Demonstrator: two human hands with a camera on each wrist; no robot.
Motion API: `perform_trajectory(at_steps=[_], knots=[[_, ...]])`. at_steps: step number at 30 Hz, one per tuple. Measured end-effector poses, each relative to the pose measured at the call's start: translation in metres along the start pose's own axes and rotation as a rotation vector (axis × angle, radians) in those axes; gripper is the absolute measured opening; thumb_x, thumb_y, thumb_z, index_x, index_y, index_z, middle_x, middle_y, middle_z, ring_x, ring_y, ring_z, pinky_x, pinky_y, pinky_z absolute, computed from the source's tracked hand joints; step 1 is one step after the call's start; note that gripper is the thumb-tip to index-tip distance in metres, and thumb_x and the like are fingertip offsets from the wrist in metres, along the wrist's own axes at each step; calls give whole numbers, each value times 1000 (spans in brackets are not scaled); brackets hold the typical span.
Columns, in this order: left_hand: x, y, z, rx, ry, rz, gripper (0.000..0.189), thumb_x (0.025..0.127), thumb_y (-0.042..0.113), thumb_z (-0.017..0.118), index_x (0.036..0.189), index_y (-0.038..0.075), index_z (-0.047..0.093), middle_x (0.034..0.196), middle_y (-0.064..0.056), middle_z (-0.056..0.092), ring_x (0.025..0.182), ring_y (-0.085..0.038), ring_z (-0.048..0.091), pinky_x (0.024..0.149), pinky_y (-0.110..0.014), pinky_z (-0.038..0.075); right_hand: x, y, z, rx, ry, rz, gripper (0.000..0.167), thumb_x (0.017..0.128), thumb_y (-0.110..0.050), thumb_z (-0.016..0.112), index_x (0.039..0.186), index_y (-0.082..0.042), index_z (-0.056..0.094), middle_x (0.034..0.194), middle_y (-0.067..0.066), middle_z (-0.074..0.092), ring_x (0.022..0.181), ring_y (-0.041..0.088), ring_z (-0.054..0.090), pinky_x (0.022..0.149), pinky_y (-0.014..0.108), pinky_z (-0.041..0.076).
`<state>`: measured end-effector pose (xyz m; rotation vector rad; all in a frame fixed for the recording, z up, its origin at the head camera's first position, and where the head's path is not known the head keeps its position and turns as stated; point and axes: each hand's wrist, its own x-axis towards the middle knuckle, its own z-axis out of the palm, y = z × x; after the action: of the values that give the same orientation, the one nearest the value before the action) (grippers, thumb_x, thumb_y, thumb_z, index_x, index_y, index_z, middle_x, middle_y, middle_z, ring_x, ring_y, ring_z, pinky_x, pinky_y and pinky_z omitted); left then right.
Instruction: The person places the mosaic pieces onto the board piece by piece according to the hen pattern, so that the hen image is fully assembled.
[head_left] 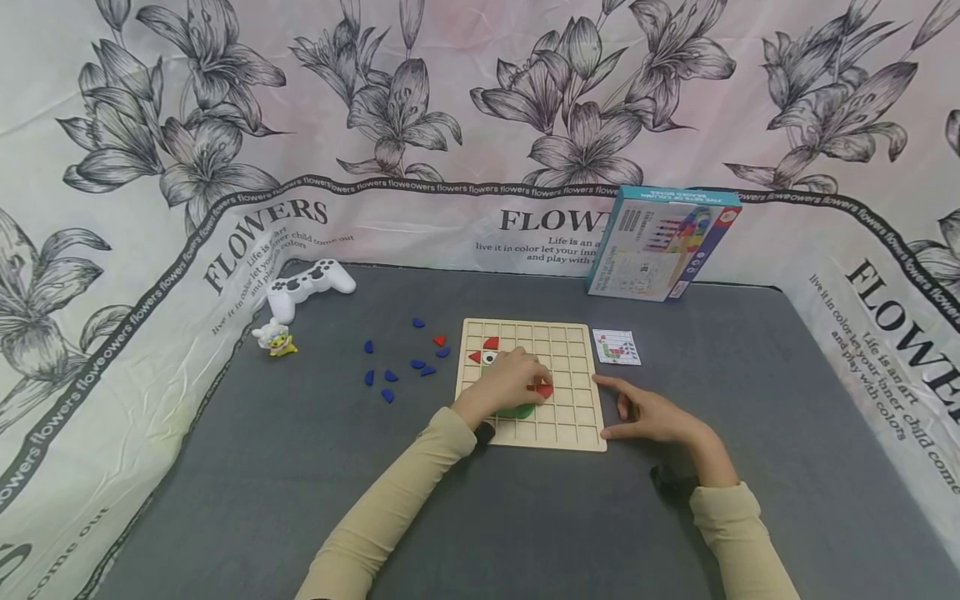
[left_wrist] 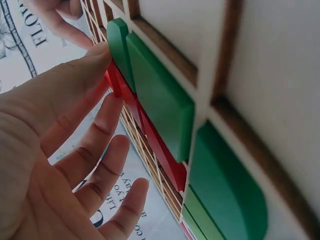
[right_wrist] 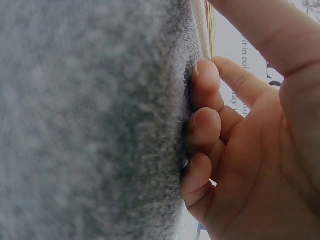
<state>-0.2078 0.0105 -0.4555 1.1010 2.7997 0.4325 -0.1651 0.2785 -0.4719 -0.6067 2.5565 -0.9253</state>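
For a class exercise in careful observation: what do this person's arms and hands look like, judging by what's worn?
The left sleeve and right sleeve are long, beige and plain-looking. A small black item shows at the left wrist, another dark one at the right; details are unclear. The left hand and right hand show no gloves or rings.

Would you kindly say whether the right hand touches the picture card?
Apart: the head view shows grey tabletop between the right hand and the picture card.

Held red piece (left_wrist: 115,81) partly hidden
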Motion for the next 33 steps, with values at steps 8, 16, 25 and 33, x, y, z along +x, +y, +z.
perform_trajectory(at_steps=[8, 16, 25, 33], knots=[[0, 0, -1, -12, -9, -11, 26, 79, 34, 73, 103, 25, 72, 94, 7, 64, 91, -12, 49, 76, -29, 40, 1, 2, -1, 6, -12, 35, 84, 73, -39, 77, 142, -16, 35, 80, 1, 45, 61, 10, 39, 52, 23, 31], [-3, -3, -2, -5, -12, -17, 24, 81, 35, 71, 102, 25, 72, 94, 8, 64, 91, -12, 49, 74, -28, 39, 0, 1, -1, 11, -7, 38, 84, 72, -38, 78, 141, -15, 35, 80, 1, 45, 61, 10, 39, 52, 23, 31], [-13, -20, -9, -62, 9, -79, 24, 82, 32, 70, 104, 24, 72, 100, 8, 64, 97, -15, 49, 82, -37, 41, -1, 2, -1, 6, 1, 10, 84, 73, -37, 77, 141, -14, 35, 79, 1, 45, 59, 9, 38, 51, 23, 31], [-31, -50, -15, -58, 81, -127, 22, 82, 28, 71, 103, 22, 72, 102, 5, 65, 99, -19, 50, 86, -44, 41, 1, 2, -1, 8, -3, 36, 85, 72, -38, 77, 142, -16, 35, 79, 0, 45, 58, 9, 38, 51, 22, 31]])
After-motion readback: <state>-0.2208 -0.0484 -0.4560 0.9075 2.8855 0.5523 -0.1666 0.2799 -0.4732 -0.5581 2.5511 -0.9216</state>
